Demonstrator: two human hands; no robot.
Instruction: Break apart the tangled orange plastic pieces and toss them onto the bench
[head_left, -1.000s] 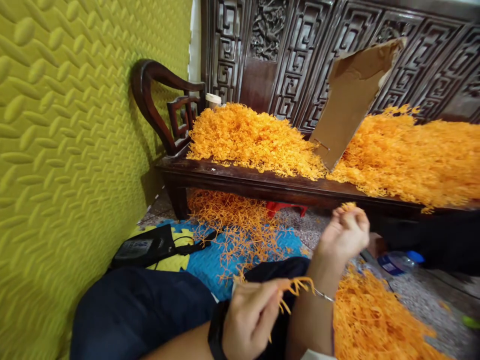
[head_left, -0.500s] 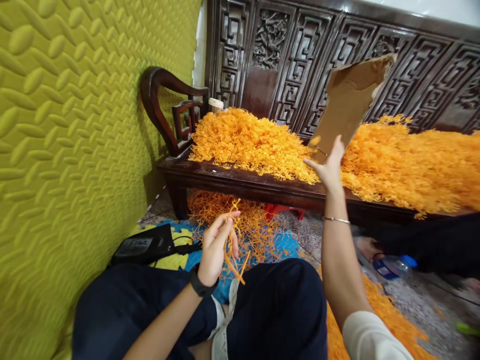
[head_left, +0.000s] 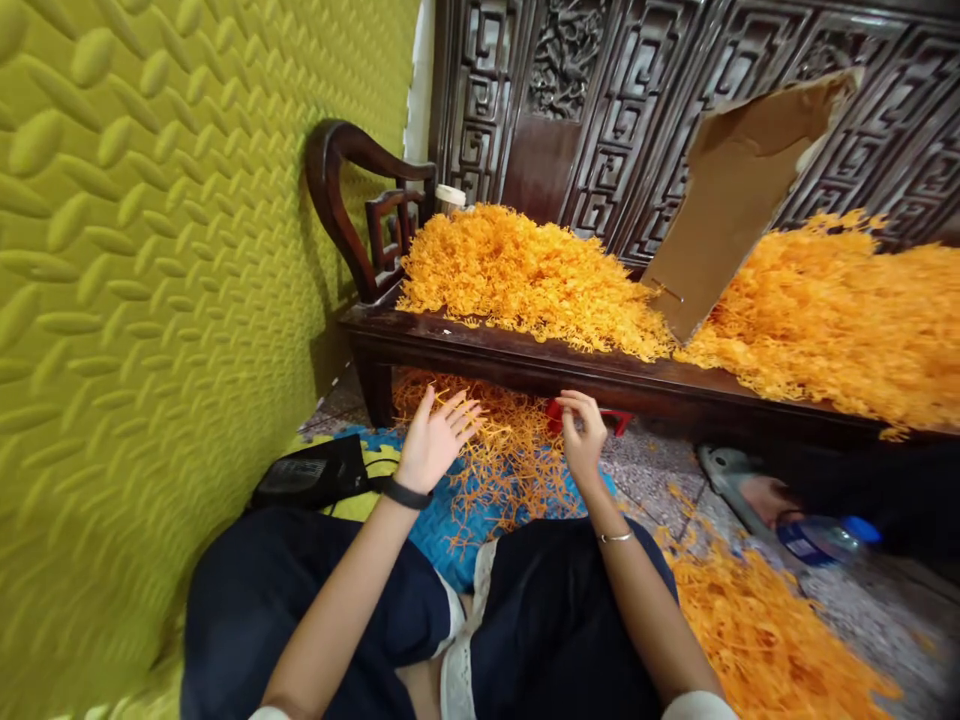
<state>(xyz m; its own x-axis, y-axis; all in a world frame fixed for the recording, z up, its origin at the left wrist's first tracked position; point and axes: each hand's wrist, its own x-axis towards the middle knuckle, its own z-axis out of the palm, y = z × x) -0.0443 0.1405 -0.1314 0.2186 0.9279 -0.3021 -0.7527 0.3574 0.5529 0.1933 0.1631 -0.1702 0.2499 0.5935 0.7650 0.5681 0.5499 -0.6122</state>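
Note:
My left hand (head_left: pixel 437 440) is spread with the palm turned up and holds nothing I can see. It is over a loose heap of thin orange plastic strands (head_left: pixel 517 465) on the floor. My right hand (head_left: pixel 583 430) hovers to the right of that heap, fingers loosely bent and apart, in front of a red plastic stool (head_left: pixel 619 420); nothing shows in it. Small orange plastic pieces lie in a big pile (head_left: pixel 517 275) on the dark wooden bench (head_left: pixel 480 345). A sheet of brown cardboard (head_left: pixel 739 190) leans upright between this pile and another orange pile (head_left: pixel 862 320).
Beside my right leg more orange pieces (head_left: pixel 757 630) cover the floor. A blue-capped bottle (head_left: pixel 821 540) lies near another person's foot (head_left: pixel 761 497). At left, a black device (head_left: pixel 311 475) rests on foam mats (head_left: pixel 457 520), next to a yellow padded wall (head_left: pixel 150 300).
The orange strands that were in my left hand are gone from it, and its fingers have spread. My right hand has come down and left, away from the cardboard.

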